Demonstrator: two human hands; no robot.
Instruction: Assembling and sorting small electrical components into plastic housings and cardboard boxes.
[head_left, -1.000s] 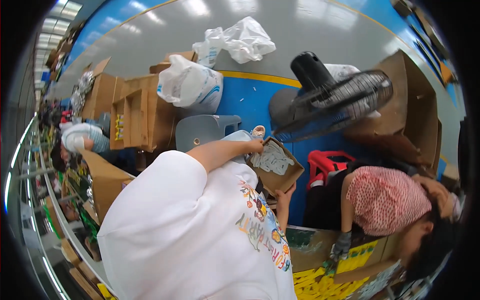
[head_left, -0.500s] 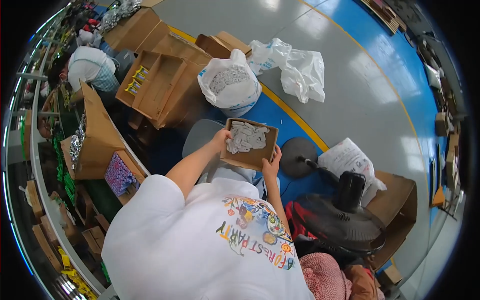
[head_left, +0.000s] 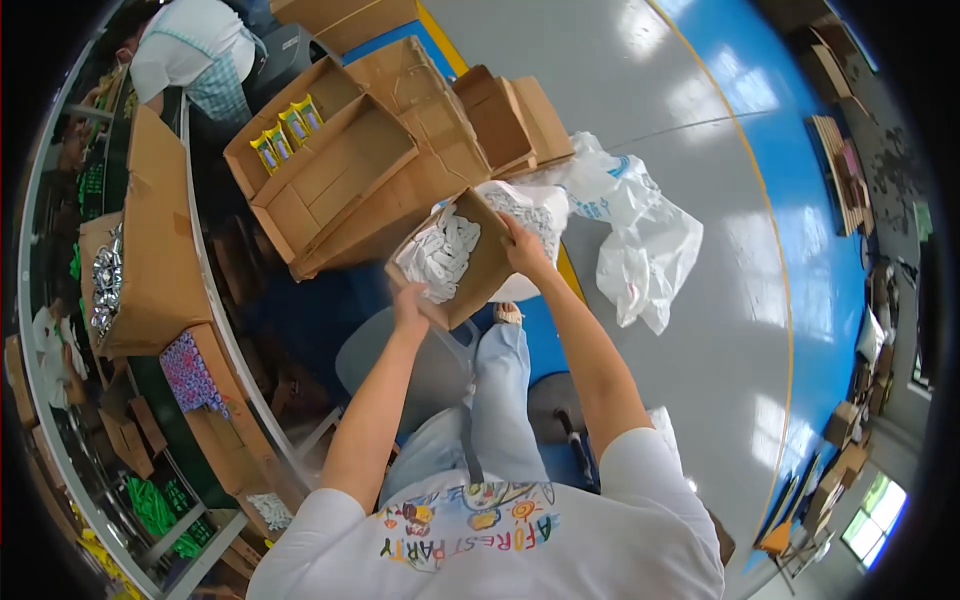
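Between my two hands is a small brown cardboard box (head_left: 478, 268), held out in front of me and tilted, its opening facing up toward me. White, elongated small pieces (head_left: 440, 255) lie heaped toward its left side; their exact kind is unclear. My left hand (head_left: 410, 308) grips the near left edge, partly hidden by the box wall. At the far right edge, my right hand (head_left: 526, 248) has its fingers over the rim. Just behind the box, and partly covered by it, stands a white bag (head_left: 545, 212) filled with similar small pale pieces.
A divided cardboard tray (head_left: 325, 185) with several yellow packets sits ahead on the left, over a larger carton (head_left: 415, 85). Crumpled plastic (head_left: 650, 245) lies on the floor. Along the left conveyor line are cartons and a person (head_left: 195, 55). A grey stool (head_left: 385, 365) stands below the box.
My body has turned left and forward. The box has come nearer the cardboard tray and is now tilted, its pieces gathered to one side. The fan has left the view.
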